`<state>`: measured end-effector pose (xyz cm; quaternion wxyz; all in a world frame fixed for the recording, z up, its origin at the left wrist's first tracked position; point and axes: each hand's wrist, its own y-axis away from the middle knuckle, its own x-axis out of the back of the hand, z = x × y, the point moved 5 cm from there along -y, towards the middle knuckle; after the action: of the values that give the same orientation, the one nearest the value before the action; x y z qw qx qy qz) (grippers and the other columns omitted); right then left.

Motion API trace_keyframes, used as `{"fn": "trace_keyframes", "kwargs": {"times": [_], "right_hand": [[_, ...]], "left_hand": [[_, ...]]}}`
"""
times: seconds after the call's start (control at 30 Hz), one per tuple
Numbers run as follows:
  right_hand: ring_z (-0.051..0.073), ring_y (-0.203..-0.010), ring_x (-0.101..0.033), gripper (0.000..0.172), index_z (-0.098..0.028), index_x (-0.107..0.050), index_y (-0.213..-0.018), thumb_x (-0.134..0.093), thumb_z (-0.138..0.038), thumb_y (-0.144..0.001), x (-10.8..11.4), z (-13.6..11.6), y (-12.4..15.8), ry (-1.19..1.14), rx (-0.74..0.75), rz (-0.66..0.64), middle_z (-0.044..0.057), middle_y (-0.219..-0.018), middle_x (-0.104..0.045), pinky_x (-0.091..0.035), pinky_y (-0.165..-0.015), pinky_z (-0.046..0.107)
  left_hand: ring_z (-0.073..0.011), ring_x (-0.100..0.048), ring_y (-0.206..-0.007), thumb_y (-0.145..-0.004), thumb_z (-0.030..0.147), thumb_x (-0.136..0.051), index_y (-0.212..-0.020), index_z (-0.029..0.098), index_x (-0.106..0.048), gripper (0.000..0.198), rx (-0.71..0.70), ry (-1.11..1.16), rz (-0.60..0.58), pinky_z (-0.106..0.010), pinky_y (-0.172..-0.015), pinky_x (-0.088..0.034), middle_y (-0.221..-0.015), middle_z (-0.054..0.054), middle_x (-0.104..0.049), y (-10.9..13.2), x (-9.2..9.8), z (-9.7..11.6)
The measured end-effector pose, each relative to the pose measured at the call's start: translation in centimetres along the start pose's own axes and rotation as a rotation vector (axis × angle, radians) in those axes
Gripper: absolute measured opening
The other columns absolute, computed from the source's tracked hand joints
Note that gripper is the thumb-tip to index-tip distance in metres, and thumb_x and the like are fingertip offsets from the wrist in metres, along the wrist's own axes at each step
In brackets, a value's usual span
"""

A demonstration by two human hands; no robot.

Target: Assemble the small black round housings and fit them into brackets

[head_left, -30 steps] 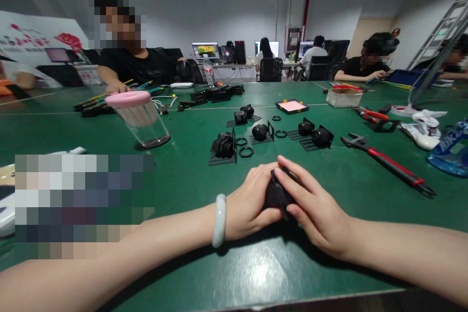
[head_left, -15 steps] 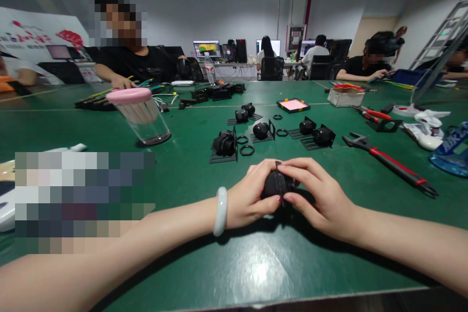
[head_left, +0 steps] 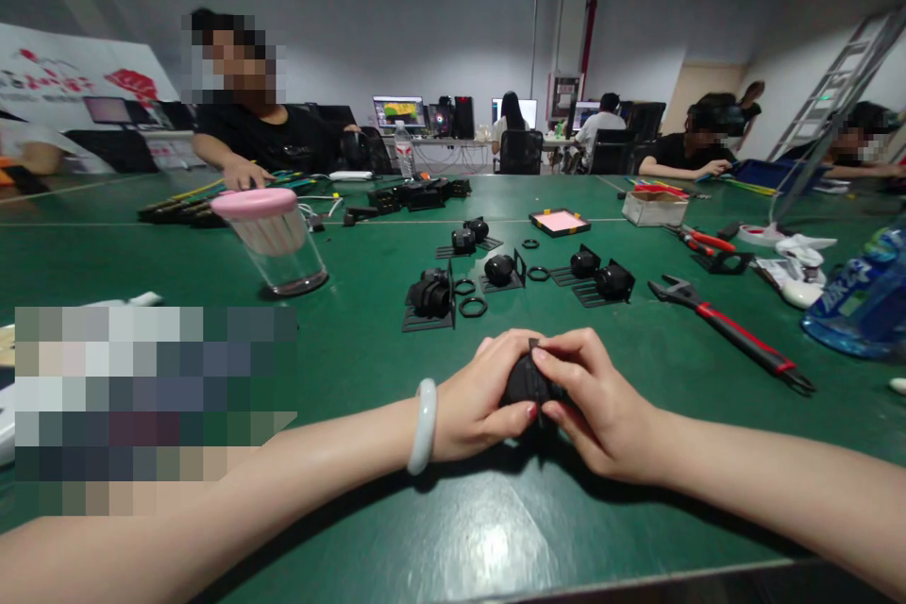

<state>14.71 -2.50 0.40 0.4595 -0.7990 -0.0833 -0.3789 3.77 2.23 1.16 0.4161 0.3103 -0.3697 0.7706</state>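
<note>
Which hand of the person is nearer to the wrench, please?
The right. The right hand is left of the wrench and nearer the person, not touching it. The left hand is farther left, on the other side of the black part.

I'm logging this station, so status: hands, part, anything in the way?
Left hand, right hand: both gripping black part. Part partly hidden. Adjustable wrench beyond right hand, clear of both.

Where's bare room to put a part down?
Bare green tabletop: between the clear pink-lidded cup and the leftmost black lens-like unit on a slatted base; also between the right hand and the black-and-red adjustable wrench. Crowded: beside that unit, black hexagonal rings; beyond the wrench, red-handled pliers and a blue labelled bottle.
</note>
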Motion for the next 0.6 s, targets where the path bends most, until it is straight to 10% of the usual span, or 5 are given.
{"fn": "trace_keyframes", "kwargs": {"times": [0.6], "right_hand": [[0.023,-0.098,-0.039,0.049,-0.020,-0.023,-0.123,-0.043,-0.017,-0.078,-0.44,0.28,-0.24,-0.031,0.014,0.024,0.012,-0.105,-0.033,-0.043,-0.080,0.044]], "left_hand": [[-0.0229,-0.039,-0.105,-0.081,0.047,-0.032,-0.116,0.015,-0.031,0.047,0.012,-0.063,0.032,-0.039,-0.092,-0.032,-0.116,-0.011,-0.041,0.34,0.36,0.07]]}}
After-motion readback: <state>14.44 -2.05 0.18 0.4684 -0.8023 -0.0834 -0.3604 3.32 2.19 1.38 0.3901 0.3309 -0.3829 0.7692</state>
